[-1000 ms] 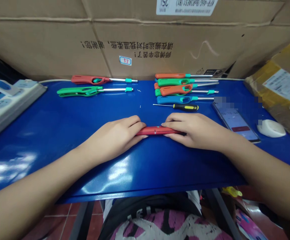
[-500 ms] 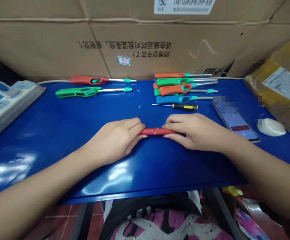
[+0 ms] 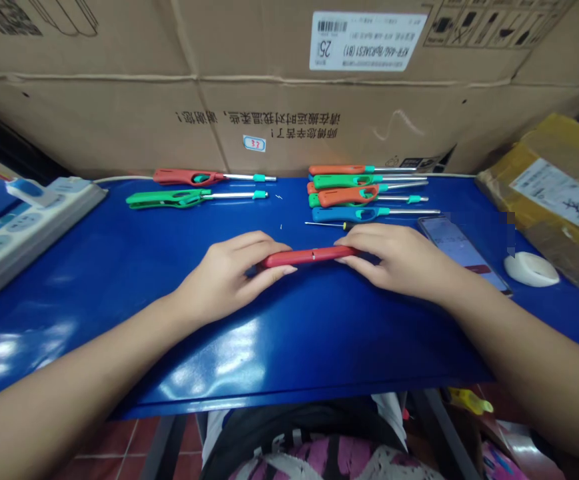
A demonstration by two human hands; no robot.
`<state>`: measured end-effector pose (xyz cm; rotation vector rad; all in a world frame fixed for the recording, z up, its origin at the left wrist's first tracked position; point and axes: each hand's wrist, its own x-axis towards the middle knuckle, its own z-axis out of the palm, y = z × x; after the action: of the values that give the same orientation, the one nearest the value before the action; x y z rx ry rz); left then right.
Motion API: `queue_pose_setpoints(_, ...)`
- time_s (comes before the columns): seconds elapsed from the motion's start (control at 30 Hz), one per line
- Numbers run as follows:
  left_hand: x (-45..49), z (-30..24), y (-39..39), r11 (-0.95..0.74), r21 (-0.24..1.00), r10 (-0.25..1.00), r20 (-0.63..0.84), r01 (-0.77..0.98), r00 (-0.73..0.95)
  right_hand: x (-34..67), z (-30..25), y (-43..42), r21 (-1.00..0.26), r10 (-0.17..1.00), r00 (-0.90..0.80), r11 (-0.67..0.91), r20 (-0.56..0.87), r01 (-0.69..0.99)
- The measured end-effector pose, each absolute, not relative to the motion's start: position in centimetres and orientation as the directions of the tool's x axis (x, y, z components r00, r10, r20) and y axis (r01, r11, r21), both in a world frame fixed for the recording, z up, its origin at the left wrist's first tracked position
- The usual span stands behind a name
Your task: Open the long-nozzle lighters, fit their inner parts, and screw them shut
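Both hands grip a red long-nosed lighter point(image 3: 314, 255) edge-on over the blue table, its right end a little higher. My left hand point(image 3: 234, 270) pinches its left end, the thumb along the near side and the fingers behind. At the right end, the fingers and thumb of my right hand point(image 3: 392, 257) close on the lighter and hide its tip. Just beyond that hand lies a screwdriver point(image 3: 325, 225), its handle mostly covered. Farther back on the left rest another red lighter point(image 3: 186, 177) and a green lighter point(image 3: 169, 199).
Several orange, green and blue lighters point(image 3: 344, 214) are grouped at the back right. A phone point(image 3: 452, 243), a white mouse point(image 3: 532, 269) and a taped carton point(image 3: 534, 220) stand right. A power strip point(image 3: 34, 227) lies left; a large cardboard box point(image 3: 134, 127) walls the back.
The red lighter has tilted, its right end rising. My left hand has opened its grip somewhat, thumb stretched along the lighter. My right hand now covers the screwdriver's handle. The view has tipped upward.
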<state>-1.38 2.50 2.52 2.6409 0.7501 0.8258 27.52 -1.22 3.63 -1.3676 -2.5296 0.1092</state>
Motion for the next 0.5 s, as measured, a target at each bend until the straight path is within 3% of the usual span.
queue_pose_setpoints(0.1, -1.4, 2.6, 2.5, -0.83, 0.433, 0.536, 0.44, 0.352, 0.72, 27.6, 3.5, -1.1, -0.203, 0.829, -0.522, 0.557, 0.203, 0.805)
queue_pose_setpoints(0.2, -1.2, 2.8, 2.4, -0.709, 0.592, 0.669, 0.393, 0.383, 0.631, 27.7, 3.3, -1.0, -0.222, 0.824, -0.503, 0.559, 0.262, 0.799)
queue_pose_setpoints(0.33, -0.5, 2.7, 2.6, -0.247, 0.925, 0.88, 0.09, 0.288, 0.466, 27.7, 3.3, -0.9, -0.238, 0.786, -0.542, 0.611, 0.298, 0.755)
queue_pose_setpoints(0.43, -0.2, 2.5, 3.1, 0.06, 0.99, 0.9, -0.108, 0.124, 0.423, 27.5, 3.3, -0.9, -0.249, 0.773, -0.582, 0.633, 0.252, 0.733)
queue_pose_setpoints(0.5, -0.1, 2.6, 3.3, 0.102, 0.993, 0.892, -0.121, 0.066, 0.436, 27.4, 3.3, -0.9, -0.264, 0.767, -0.592, 0.641, 0.247, 0.72)
